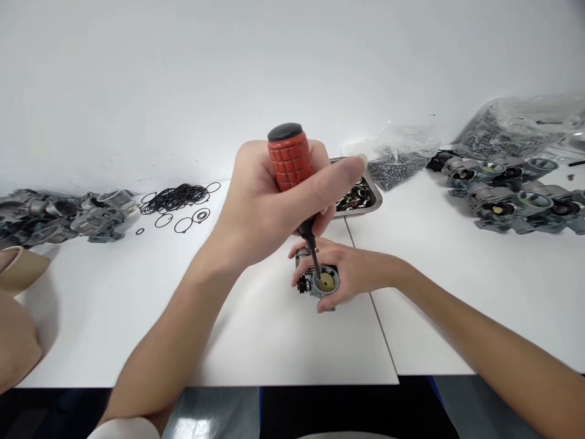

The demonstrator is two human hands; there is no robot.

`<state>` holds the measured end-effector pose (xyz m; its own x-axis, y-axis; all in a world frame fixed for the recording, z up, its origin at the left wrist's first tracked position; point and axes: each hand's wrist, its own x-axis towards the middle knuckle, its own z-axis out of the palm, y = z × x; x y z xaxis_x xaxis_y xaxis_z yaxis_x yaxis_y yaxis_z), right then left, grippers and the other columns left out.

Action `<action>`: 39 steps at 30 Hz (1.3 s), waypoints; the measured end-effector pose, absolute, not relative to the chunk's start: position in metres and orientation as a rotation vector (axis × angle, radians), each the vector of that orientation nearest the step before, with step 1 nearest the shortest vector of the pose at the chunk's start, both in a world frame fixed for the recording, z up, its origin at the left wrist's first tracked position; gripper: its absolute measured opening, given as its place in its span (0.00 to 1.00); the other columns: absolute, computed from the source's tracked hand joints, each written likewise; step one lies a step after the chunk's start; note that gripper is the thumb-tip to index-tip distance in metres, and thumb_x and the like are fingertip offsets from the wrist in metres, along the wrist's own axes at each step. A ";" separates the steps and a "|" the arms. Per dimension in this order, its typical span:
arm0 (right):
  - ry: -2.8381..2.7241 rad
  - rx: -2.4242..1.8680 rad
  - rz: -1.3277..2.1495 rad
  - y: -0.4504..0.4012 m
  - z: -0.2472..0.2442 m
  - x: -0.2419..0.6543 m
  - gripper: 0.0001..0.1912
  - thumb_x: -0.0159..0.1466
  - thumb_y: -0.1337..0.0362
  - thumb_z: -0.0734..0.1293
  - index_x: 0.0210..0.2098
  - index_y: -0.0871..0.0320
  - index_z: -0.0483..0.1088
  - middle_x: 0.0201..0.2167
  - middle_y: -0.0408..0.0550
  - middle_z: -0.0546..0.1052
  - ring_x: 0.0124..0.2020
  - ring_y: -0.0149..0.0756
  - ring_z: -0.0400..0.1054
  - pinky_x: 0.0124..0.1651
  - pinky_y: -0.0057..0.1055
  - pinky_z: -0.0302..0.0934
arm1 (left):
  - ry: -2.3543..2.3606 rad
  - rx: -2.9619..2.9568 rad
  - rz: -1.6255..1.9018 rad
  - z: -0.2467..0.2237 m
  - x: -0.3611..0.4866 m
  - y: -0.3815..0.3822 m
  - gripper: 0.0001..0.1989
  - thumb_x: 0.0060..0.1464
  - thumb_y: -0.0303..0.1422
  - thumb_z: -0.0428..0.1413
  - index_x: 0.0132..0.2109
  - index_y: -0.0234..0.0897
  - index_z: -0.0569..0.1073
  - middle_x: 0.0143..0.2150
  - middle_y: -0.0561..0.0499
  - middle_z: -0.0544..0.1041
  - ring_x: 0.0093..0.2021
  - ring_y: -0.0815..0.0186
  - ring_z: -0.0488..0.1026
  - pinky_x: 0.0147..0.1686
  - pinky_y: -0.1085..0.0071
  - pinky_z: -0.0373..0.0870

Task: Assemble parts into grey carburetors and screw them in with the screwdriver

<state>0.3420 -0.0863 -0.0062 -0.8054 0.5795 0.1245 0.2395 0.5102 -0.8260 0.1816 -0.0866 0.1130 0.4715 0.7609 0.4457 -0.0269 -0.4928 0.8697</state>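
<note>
My left hand [260, 204] is closed around the red handle of a screwdriver [292, 161] with a black end cap. Its dark shaft points down, and the tip is at the round bore of a small grey metal carburetor [315, 286]; I cannot tell exactly what the tip touches. A brass-coloured disc [326, 281] shows inside that bore. With fingers spread around its body, my right hand [340, 268] grips the carburetor against the white table. Part of the carburetor is hidden under those fingers.
A metal tray [372, 204] of small parts stands behind my hands. Black rubber rings [176, 198] and grey carburetors [98, 216] lie left. More carburetors [512, 201] stand right, before plastic bags [397, 161] of small parts. A beige curved object [25, 271] is at far left.
</note>
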 end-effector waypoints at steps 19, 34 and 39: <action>-2.409 -0.688 1.218 -0.086 0.000 0.342 0.22 0.54 0.57 0.77 0.47 0.51 0.75 0.56 0.49 0.66 0.58 0.45 0.61 0.60 0.41 0.62 | 0.664 1.872 1.010 0.098 0.193 -0.084 0.20 0.58 0.32 0.59 0.20 0.37 0.64 0.15 0.57 0.65 0.15 0.76 0.60 0.16 0.76 0.63; -2.403 -0.702 1.240 -0.086 -0.002 0.343 0.22 0.53 0.59 0.78 0.47 0.51 0.76 0.56 0.49 0.65 0.58 0.44 0.62 0.60 0.40 0.62 | 0.643 1.948 0.982 0.098 0.191 -0.081 0.20 0.59 0.33 0.58 0.21 0.37 0.62 0.16 0.56 0.65 0.17 0.74 0.66 0.17 0.74 0.64; -2.400 -0.697 1.242 -0.085 -0.004 0.343 0.23 0.53 0.58 0.78 0.47 0.49 0.76 0.56 0.48 0.65 0.57 0.43 0.62 0.61 0.40 0.61 | 0.644 1.953 0.984 0.097 0.190 -0.079 0.20 0.60 0.34 0.57 0.22 0.38 0.62 0.16 0.57 0.65 0.17 0.74 0.66 0.16 0.74 0.63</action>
<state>0.3428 -0.0849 -0.0044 -0.8179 0.5697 0.0802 0.2635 0.4949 -0.8280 0.1904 -0.0793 0.0972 0.5606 0.7270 0.3964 0.0720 -0.5197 0.8513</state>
